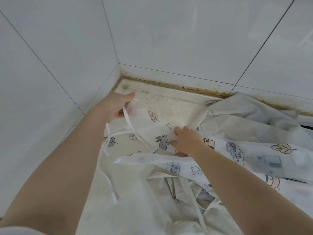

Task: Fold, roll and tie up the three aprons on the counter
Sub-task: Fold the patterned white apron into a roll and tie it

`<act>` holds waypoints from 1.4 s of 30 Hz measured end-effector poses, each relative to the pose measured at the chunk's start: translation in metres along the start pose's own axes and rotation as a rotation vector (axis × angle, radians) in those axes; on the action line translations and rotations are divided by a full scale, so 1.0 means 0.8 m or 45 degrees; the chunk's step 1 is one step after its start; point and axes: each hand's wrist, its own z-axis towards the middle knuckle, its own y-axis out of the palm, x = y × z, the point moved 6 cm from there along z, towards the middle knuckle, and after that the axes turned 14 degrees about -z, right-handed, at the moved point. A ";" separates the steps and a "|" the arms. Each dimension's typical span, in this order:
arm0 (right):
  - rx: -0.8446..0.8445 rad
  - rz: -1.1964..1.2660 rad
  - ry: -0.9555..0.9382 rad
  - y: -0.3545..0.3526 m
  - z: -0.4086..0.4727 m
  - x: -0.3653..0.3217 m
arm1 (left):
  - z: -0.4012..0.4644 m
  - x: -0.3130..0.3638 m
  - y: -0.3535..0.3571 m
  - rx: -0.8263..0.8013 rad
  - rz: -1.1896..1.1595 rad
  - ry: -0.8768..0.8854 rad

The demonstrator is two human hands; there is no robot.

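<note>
Tiled corner counter (152, 99), aprons heaped across it.
Left hand (118, 106) pinches a white tie strap (128, 121) near the wall; right hand (186, 141) presses flat on the printed apron (237, 155), grey aprons (245, 112) crowding the right edge.

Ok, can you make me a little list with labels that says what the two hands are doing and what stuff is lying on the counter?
left hand: raised near the tiled corner, holding a white tie strap
right hand: fingers pressing flat on the printed apron
printed apron: see-through, with rabbit, leaves and "Happy and free", spread over the counter
plain apron: crumpled at the right by the wall
folding: not started yet
</note>
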 end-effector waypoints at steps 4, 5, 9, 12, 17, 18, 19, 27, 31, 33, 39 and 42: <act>-0.044 -0.042 0.016 0.001 0.001 0.000 | 0.001 0.004 -0.014 0.278 -0.516 0.290; -0.060 -0.049 0.017 0.001 0.002 0.001 | 0.001 -0.006 -0.013 0.350 -0.619 0.336; -0.029 -0.069 -0.009 0.005 0.002 0.002 | 0.007 -0.052 0.002 0.398 -1.209 0.282; 0.005 -0.071 0.015 0.005 0.000 0.001 | 0.008 -0.066 -0.007 0.620 -1.267 0.288; -0.043 -0.155 0.063 0.008 0.001 -0.002 | 0.015 -0.081 -0.028 0.779 -1.134 0.293; -0.036 -0.151 0.070 0.008 0.001 -0.001 | 0.016 -0.084 -0.033 0.814 -1.159 0.257; -0.039 -0.153 0.073 0.008 0.001 -0.001 | 0.016 -0.090 -0.039 0.864 -1.214 0.210; -0.037 -0.118 0.094 0.009 0.000 0.000 | 0.011 -0.099 -0.043 0.933 -0.484 -0.090; -0.009 -0.109 0.093 0.009 -0.001 0.000 | -0.028 -0.045 -0.026 1.087 0.514 0.644; -0.001 -0.107 0.107 0.011 0.000 0.001 | -0.030 -0.037 0.007 0.809 0.997 1.140; -0.031 0.039 0.101 0.013 0.002 0.012 | 0.031 -0.163 0.001 0.084 1.372 -0.027; -0.054 0.095 -0.004 0.015 0.000 0.016 | 0.013 -0.126 0.031 0.054 1.429 0.137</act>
